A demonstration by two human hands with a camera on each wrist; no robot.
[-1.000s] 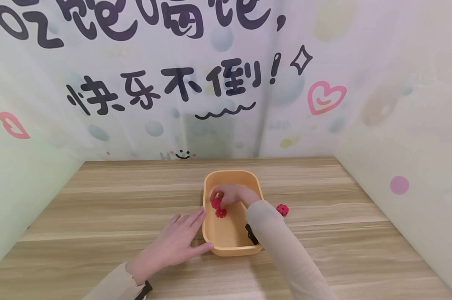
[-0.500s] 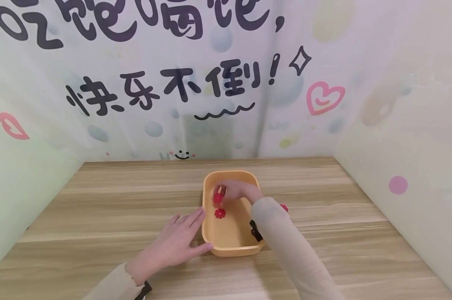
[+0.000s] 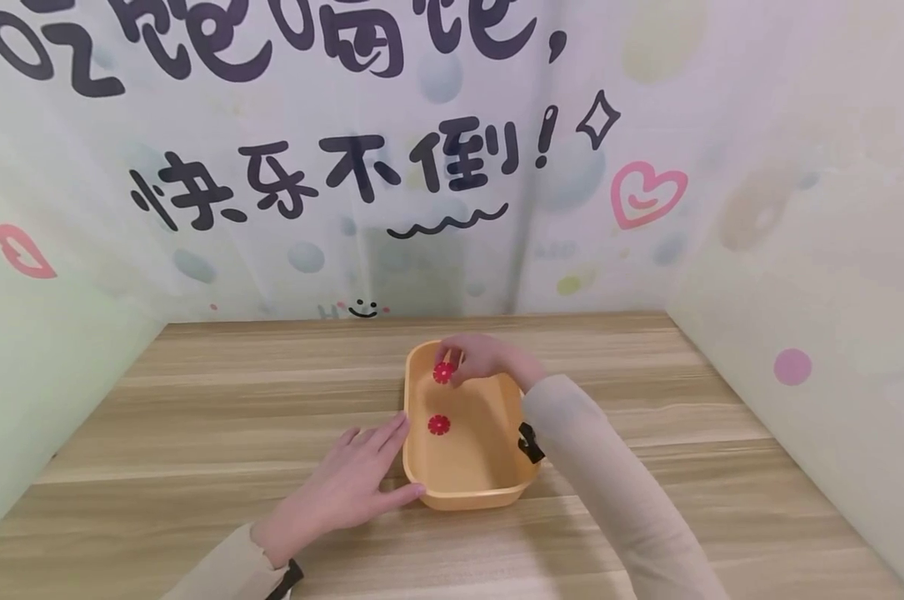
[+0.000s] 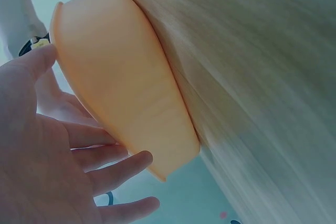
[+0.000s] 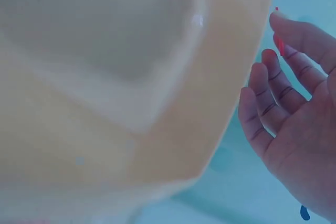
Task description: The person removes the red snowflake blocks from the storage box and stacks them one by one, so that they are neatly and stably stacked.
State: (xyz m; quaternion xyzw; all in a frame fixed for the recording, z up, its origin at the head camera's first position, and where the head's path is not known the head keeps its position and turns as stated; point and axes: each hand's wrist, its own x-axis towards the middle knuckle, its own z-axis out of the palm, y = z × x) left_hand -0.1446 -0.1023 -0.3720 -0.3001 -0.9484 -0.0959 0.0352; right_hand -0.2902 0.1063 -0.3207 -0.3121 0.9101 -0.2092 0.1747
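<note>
A light orange, round-cornered plastic box sits on the table. One red notched plastic disc lies flat on its floor, towards the left side. Over the far end of the box, my right hand pinches a second red notched disc between thumb and fingertips. That disc shows edge-on as a thin red line in the right wrist view, with the other fingers loosely bent. My left hand rests against the box's left side, thumb at the near corner and fingers fairly straight along the rim, as the left wrist view also shows.
The wood-grain table ends at a white printed backdrop with black lettering, and pale panels flank it on both sides. A black strap on the right wrist hangs over the box's right rim.
My right hand has lifted one red disc away from the other and carried it towards the box's far end. My left hand has stayed put. A disc on the table at right is now hidden.
</note>
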